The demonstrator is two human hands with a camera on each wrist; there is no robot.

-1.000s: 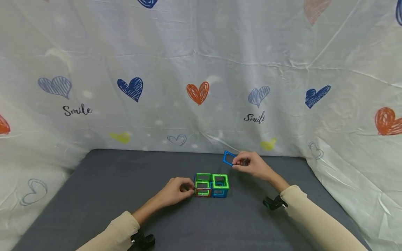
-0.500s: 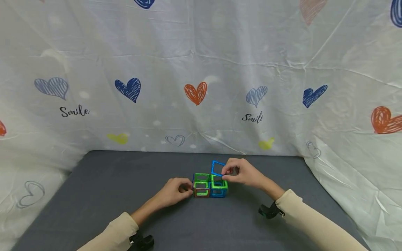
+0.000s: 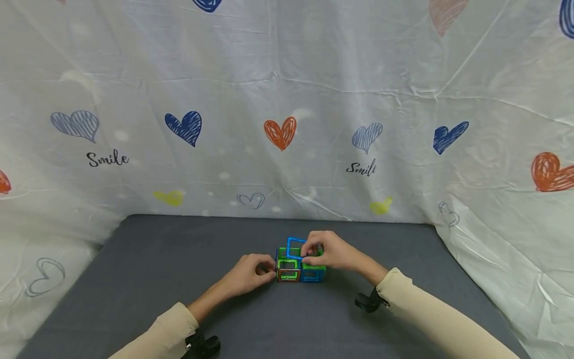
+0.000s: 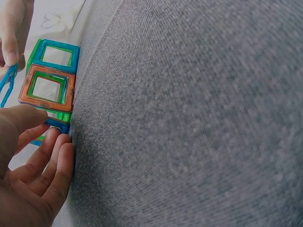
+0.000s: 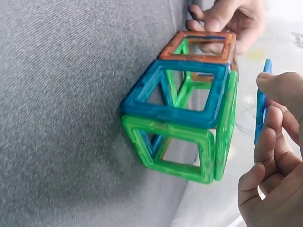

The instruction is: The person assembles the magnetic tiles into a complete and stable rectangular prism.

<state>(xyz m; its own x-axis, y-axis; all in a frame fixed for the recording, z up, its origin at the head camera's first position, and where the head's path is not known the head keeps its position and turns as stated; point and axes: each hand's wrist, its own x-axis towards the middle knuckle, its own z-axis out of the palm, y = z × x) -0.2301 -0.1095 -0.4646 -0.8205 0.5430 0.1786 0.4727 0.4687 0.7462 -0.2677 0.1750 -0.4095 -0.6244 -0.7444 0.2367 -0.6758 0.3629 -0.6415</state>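
Observation:
Two joined cubes of see-through magnetic tiles [image 3: 312, 275] stand on the grey cloth. An orange tile [image 4: 46, 88] fronts the left cube; a blue tile [image 5: 177, 94] fronts the right one, which has green tiles [image 5: 173, 149] on its side and top. My left hand [image 3: 252, 273] holds the structure's left end, thumb and fingers at the edge of a blue side tile [image 4: 57, 124]. Between thumb and fingers, my right hand [image 3: 329, 251] pinches a loose blue square tile [image 3: 293, 248], tilted up above the left cube. In the right wrist view this tile [image 5: 262, 101] appears edge-on, apart from the structure.
Dark grey cloth [image 3: 179, 254] covers the table around the cubes. A pale curtain [image 3: 233, 99] printed with hearts hangs behind the table's back edge. Black wrist cameras [image 3: 372, 301] sit below both sleeves.
My right hand has carried the blue tile left and down, from beyond the structure's right side to above the left cube. My left hand has stayed at the left end.

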